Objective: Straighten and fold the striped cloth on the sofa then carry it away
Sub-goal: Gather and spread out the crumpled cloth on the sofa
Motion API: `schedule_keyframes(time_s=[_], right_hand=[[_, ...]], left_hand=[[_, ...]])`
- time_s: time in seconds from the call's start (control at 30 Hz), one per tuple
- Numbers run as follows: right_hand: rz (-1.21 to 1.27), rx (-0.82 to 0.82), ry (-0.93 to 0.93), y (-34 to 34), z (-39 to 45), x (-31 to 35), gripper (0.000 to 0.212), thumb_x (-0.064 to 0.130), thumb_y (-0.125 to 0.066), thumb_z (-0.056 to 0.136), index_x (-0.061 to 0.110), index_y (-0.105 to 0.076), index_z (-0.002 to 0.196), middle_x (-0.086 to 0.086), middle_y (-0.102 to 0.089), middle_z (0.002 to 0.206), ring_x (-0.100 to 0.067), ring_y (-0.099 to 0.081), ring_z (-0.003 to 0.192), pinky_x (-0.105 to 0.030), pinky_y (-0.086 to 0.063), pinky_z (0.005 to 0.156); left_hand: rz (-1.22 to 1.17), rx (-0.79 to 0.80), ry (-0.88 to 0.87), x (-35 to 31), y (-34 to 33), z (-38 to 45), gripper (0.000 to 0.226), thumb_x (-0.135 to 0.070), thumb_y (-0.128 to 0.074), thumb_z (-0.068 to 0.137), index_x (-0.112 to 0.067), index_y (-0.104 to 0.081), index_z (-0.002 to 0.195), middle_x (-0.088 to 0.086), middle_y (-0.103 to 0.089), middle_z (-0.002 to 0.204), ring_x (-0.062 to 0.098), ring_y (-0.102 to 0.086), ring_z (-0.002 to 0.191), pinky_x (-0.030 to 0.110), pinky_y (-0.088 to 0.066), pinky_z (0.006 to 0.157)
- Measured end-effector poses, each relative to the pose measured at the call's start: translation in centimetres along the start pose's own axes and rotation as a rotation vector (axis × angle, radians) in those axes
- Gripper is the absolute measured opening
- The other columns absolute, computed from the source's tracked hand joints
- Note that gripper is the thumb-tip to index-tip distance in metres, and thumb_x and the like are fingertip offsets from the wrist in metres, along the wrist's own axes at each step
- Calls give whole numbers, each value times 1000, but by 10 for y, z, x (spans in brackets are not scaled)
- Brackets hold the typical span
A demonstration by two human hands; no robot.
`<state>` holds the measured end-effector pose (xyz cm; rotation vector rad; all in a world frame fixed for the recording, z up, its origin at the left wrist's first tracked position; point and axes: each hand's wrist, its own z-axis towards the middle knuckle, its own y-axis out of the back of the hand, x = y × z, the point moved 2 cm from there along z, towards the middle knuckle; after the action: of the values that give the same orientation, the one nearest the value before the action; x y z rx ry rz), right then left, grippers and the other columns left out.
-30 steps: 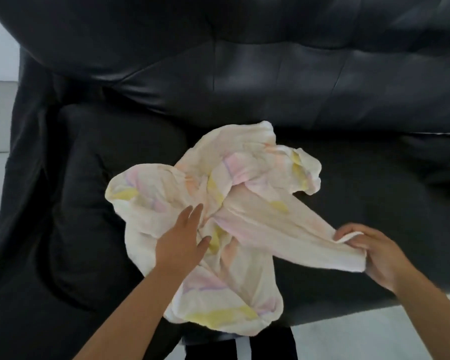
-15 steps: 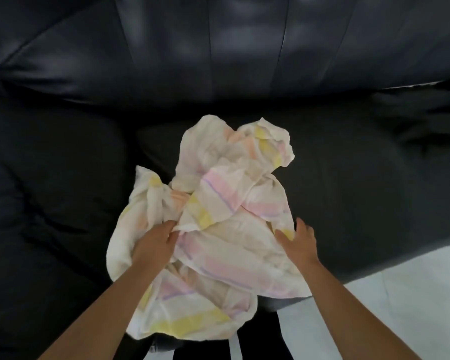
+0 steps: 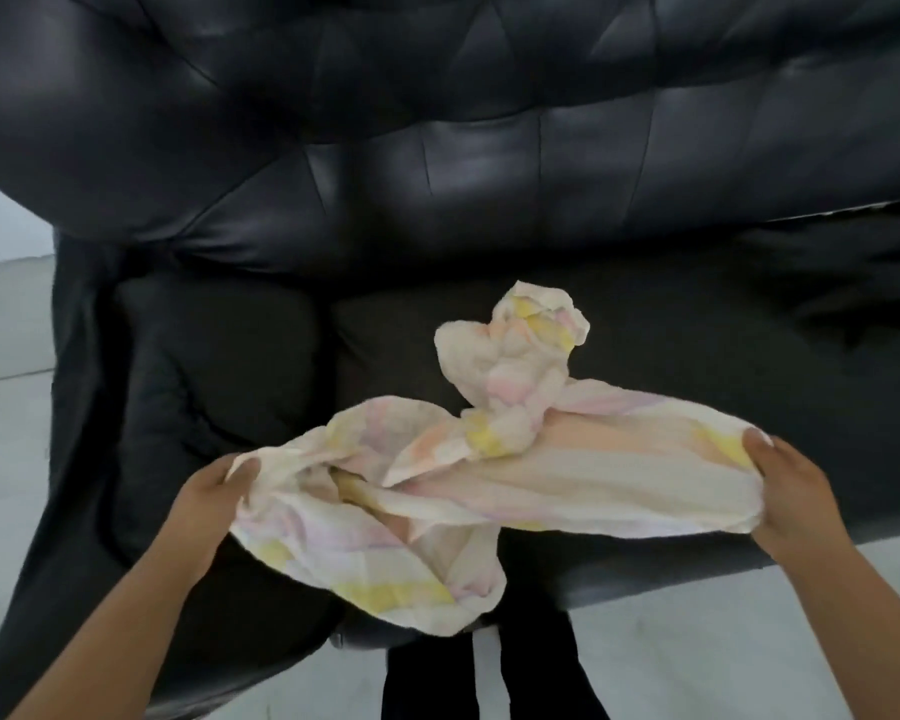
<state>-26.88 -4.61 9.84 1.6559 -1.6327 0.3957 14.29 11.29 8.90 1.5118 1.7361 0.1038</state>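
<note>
The striped cloth [image 3: 583, 475], cream with pink, yellow and orange bands, lies crumpled across the front of the black leather sofa [image 3: 437, 200] seat. My left hand [image 3: 214, 504] pinches its left edge. My right hand [image 3: 791, 491] grips its right end, so the near edge is stretched between them. A bunched, twisted part of the cloth rises behind the middle, and a loose flap hangs over the seat's front edge.
The sofa's padded armrest [image 3: 141, 407] sits left of the cloth. Pale tiled floor [image 3: 697, 657] shows below the seat edge and at far left. My dark trouser legs [image 3: 489, 678] stand against the sofa front.
Both hands have moved apart, from the middle of the cloth out to its left and right ends, pulling it wide. The cloth has stretched sideways, with a twisted bunch left behind the centre.
</note>
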Motion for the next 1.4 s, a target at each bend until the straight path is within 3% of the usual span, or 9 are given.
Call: schedule_keyframes(time_s=[0.1,0.27,0.4,0.53,0.77,0.87,1.1,1.27,1.4], right_hand=[[-188,257,-201,35,-11,-4,32,22,-71,75,12,-55,102,-5,-68,83,-20,-66,65,-21,-54,46],[-1354,485,-240,71,-25,-47,44,4,-55,80,2,-47,124,-13,-53,111,-27,-54,111,-23,-39,75],[-363,274,-71,93,-10,-6,33,9,-67,79,-4,-62,109,-19,-65,99,-29,-60,87,-31,-45,76],[478,262,-4,108,-8,23,12,34,-67,78,26,-75,74,8,-77,73,-9,-72,67,-25,-58,52],[-696,672,-508,120,-12,-56,52,9,-72,68,5,-54,116,-14,-61,110,-30,-59,102,-32,-49,80],[-1327,656,-268,132,-12,-48,42,5,-57,79,2,-48,119,-16,-53,122,-27,-53,113,-25,-43,78],[291,193,-202,133,3,10,18,6,-40,94,16,-54,102,3,-72,75,-17,-64,73,-28,-59,52],[-175,374,-419,118,-6,76,39,11,-56,88,-8,-50,121,-15,-71,72,-34,-60,82,-48,-52,79],[-66,227,129,128,-4,212,57,-11,-48,85,11,-34,136,-17,-50,105,-30,-55,84,-33,-53,70]], left_hand=[[-198,21,-86,-29,-1,-39,23,9,-39,89,-1,-59,85,-35,-59,47,-21,-55,59,-2,-40,62],[150,340,93,-36,-36,-85,22,-27,-55,86,-16,-59,67,11,-63,90,25,-56,85,29,-42,71],[659,567,-41,-47,-58,-109,14,-23,-63,79,-20,-60,66,1,-59,86,14,-56,81,18,-44,60],[-28,490,16,-74,-73,-122,29,-12,-42,93,-13,-51,65,3,-47,66,6,-48,50,17,-38,46],[416,414,90,-51,-101,-121,21,-30,-56,86,-10,-58,81,6,-55,85,21,-50,85,28,-37,66],[306,356,65,-43,-103,-118,21,-19,-54,88,-6,-59,104,13,-59,97,25,-53,88,30,-41,69],[-242,388,145,-107,-121,-117,20,-7,-38,90,0,-57,91,13,-62,74,24,-56,69,32,-43,60],[-508,267,169,-214,-140,-142,23,-8,-41,89,-3,-53,70,13,-53,71,24,-52,67,36,-44,65],[-736,340,-157,-354,-135,-201,9,-14,-47,89,-8,-53,90,6,-57,85,20,-57,84,29,-47,77]])
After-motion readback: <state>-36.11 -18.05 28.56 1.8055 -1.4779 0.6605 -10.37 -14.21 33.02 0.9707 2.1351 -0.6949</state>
